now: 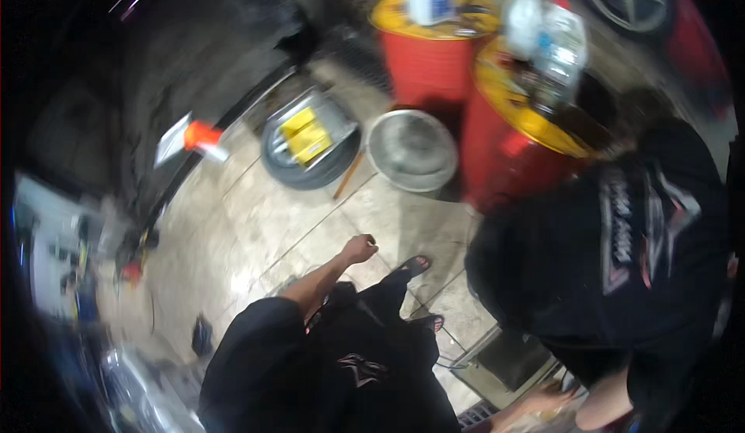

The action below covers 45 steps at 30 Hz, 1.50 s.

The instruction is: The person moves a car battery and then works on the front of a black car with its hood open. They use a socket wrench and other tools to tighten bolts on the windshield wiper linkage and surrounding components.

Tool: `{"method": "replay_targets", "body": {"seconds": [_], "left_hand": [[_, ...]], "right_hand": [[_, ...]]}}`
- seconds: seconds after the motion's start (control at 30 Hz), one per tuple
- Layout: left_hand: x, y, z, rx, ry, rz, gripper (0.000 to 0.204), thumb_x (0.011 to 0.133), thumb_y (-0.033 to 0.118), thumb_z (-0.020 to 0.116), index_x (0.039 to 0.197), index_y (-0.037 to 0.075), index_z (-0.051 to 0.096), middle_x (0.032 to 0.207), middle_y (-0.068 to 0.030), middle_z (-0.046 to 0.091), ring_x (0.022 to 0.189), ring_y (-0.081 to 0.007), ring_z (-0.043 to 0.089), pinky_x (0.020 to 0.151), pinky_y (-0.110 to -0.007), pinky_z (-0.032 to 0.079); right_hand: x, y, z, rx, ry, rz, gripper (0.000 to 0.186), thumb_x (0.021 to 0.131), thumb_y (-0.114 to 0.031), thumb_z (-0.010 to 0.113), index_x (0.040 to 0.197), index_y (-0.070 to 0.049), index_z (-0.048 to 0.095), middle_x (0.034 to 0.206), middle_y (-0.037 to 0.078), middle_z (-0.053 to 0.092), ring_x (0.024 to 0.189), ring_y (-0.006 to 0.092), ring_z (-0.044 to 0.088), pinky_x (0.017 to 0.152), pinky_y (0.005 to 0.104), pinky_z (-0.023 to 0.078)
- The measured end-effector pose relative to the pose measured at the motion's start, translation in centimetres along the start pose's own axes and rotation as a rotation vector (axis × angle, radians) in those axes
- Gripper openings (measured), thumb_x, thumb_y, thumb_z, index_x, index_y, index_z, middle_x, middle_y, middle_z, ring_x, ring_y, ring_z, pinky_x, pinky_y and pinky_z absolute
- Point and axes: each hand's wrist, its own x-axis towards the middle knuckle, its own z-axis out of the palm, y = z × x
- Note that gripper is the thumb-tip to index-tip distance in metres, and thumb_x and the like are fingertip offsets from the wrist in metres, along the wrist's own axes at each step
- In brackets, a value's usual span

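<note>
My left hand (361, 248) hangs over the tiled floor (303, 235) with its fingers curled in. A small dark spot shows at the fingertips, and whatever lies inside the curl is hidden. From the lower edge my right forearm reaches toward the co-worker, ending in my right hand (545, 402), blurred beside a small pale thing I cannot make out. A dark flat panel in a pale frame (508, 361) lies just above that hand. The co-worker, in a black shirt (597, 231), bends over at the right, with a bare arm or leg close to my right hand.
Two red drums with yellow rims (423, 60) stand at the back, carrying plastic bottles (547, 41). Before them are a round grey-white lid (411, 151) and a dark round tub (283, 165) holding a tray and yellow boxes (307, 136). An orange-and-white object (202, 136) is further left.
</note>
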Motion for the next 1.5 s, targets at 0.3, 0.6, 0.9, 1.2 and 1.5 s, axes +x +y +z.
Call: {"method": "replay_targets", "body": {"seconds": [0.3,0.6,0.9,1.2,1.5], "left_hand": [[-22.8,-24.6,11.5,-0.235,0.112,-0.859,0.049,0.073,0.045,0.071,0.101,0.005,0.068,0.097,-0.0191,0.069,0.091,-0.0341,0.067,0.079,-0.043,0.054],[-25.0,-29.9,14.1,-1.08,0.23,-1.011,0.044,0.083,0.042,0.063,0.085,-0.002,0.069,0.077,-0.0084,0.07,0.062,-0.0192,0.067,0.052,-0.034,0.053],[-29.1,-48.6,0.7,-1.343,0.95,-0.952,0.04,0.087,0.018,0.064,0.12,-0.002,0.057,0.083,-0.0103,0.069,0.072,-0.0162,0.067,0.059,-0.028,0.053],[-33.9,-54.3,1.4,-1.772,1.015,-1.439,0.032,0.086,0.03,0.063,0.081,-0.001,0.065,0.065,-0.0105,0.066,0.054,-0.0181,0.062,0.045,-0.03,0.047],[-39.2,-59.8,-8.8,-2.248,0.839,-1.546,0.027,0.087,0.027,0.06,0.097,0.002,0.065,0.085,-0.0132,0.067,0.069,-0.0244,0.065,0.056,-0.035,0.052]], "right_hand": [[-11.1,-20.8,-2.2,0.206,-1.947,-0.556,0.034,0.086,-0.03,0.06,0.098,0.0,0.07,0.093,0.017,0.07,0.085,0.0297,0.067,0.078,0.0391,0.049],[-21.4,-50.3,4.4,-0.412,-1.998,-1.257,0.055,0.089,-0.05,0.058,0.095,0.004,0.069,0.072,0.012,0.066,0.065,0.0188,0.062,0.063,0.0351,0.048],[-45.7,-72.3,4.6,-0.781,-1.886,-1.668,0.074,0.092,-0.062,0.041,0.091,0.007,0.069,0.083,0.015,0.071,0.071,0.0262,0.068,0.07,0.0377,0.052],[-77.5,-97.5,5.7,-0.51,-1.137,-2.475,0.048,0.083,-0.046,0.058,0.106,-0.006,0.07,0.087,0.02,0.07,0.082,0.0335,0.069,0.078,0.0458,0.052],[-117.9,-116.1,-47.4,0.679,-1.651,-2.463,0.033,0.081,-0.027,0.062,0.099,0.0,0.067,0.092,0.021,0.069,0.091,0.0363,0.066,0.08,0.0415,0.051]]}}
